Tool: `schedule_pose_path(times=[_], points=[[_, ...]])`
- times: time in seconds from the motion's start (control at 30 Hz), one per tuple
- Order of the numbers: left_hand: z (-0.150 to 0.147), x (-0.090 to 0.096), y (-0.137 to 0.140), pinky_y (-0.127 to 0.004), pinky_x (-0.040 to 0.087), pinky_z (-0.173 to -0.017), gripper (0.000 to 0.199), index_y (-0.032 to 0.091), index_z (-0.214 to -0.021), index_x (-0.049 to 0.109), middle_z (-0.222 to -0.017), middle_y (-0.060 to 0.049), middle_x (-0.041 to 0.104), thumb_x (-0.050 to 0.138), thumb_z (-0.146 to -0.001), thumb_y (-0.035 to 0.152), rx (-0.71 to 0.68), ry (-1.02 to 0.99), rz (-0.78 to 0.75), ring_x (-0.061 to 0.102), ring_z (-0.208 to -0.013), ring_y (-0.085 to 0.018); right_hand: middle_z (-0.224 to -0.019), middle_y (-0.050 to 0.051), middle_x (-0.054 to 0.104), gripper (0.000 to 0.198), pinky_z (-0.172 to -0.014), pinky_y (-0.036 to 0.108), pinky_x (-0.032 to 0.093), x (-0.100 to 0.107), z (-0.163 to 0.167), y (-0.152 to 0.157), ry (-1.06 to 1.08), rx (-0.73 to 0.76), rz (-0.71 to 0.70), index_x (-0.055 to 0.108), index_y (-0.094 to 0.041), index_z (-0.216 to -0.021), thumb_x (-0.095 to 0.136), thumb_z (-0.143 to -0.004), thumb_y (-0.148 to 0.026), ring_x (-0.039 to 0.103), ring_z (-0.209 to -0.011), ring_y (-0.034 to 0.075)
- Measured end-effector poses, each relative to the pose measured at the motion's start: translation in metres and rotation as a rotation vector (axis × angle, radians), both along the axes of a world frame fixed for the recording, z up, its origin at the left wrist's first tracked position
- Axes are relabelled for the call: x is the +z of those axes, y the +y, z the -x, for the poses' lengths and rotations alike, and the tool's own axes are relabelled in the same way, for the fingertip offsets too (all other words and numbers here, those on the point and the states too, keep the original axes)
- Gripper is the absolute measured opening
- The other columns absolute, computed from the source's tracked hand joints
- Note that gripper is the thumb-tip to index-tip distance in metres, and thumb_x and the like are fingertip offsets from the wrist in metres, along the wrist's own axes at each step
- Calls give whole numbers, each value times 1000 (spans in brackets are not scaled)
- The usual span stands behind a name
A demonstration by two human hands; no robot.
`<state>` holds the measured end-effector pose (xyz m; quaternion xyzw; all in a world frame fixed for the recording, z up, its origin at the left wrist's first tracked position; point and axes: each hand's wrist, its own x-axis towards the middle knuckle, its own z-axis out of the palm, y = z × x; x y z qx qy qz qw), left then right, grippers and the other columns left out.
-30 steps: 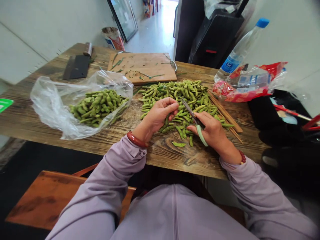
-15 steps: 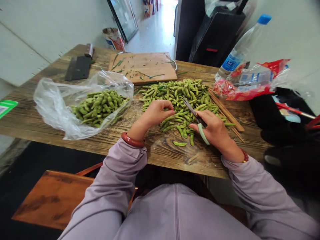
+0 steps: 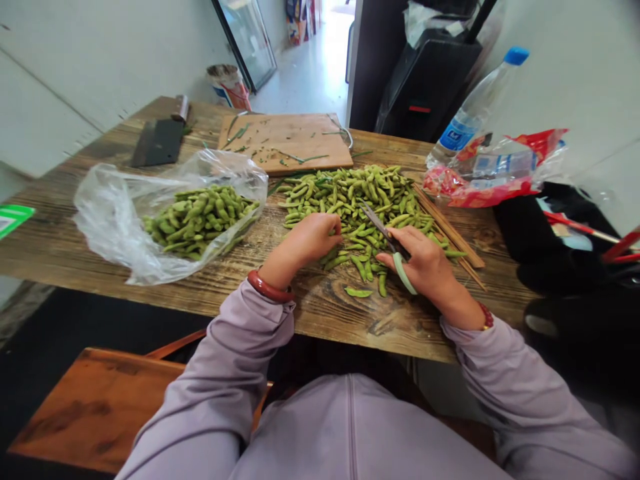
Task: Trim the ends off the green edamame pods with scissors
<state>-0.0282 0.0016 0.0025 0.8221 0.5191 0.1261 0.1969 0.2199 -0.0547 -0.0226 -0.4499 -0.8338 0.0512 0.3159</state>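
Observation:
My right hand (image 3: 424, 260) is wrapped around a pair of scissors (image 3: 382, 225) with pale green handles, its blades pointing up and left over the edamame pods. My left hand (image 3: 316, 239) has its fingers curled at the near left edge of the heap; whatever they grip is hidden behind the hand. The heap of edamame pods (image 3: 350, 190) spreads over the wooden table (image 3: 340, 320), with a few loose pods lying nearer my body. To the left, a clear plastic bag (image 3: 113, 227) lies open with more green pods (image 3: 203, 217) in it.
Behind the heap lies a wooden cutting board (image 3: 290, 137) with green scraps, and a cleaver (image 3: 159, 141) sits left of it. Wooden sticks (image 3: 447, 227) border the heap's right side. Farther right stand a water bottle (image 3: 470, 120) and a red-and-clear plastic package (image 3: 500, 170).
My left hand has drawn slightly left and turned, so its thumb is now mostly hidden. The scissors stay in my right hand in nearly the same place. The view has tilted slightly.

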Motion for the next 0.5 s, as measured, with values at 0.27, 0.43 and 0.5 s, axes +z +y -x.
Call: schedule_pose_path(times=[0.27, 0.43, 0.5], points=[[0, 10, -2, -24, 37, -56, 10, 16, -77, 61, -65, 3, 57, 65, -78, 25, 100, -561, 154, 46, -56, -10, -105, 11, 69, 38, -81, 42, 59, 0, 1, -1, 9, 6, -12, 62, -20, -126, 68, -92, -36, 70, -95, 29], [-3, 10, -7, -22, 34, -47, 24, 14, -92, 64, -72, 2, 61, 71, -74, 29, 136, -860, 367, 43, -47, -6, -107, 12, 69, 40, -81, 42, 59, 2, 2, -1, 17, 13, 7, 61, -19, -128, 68, -92, -35, 69, -96, 29], [-5, 9, -8, -21, 33, -47, 25, 14, -90, 67, -70, 2, 61, 73, -73, 30, 138, -912, 384, 44, -48, -5, -108, 11, 68, 42, -80, 42, 59, 2, 2, -1, 17, 10, 26, 61, -21, -130, 69, -91, -35, 69, -94, 29]])
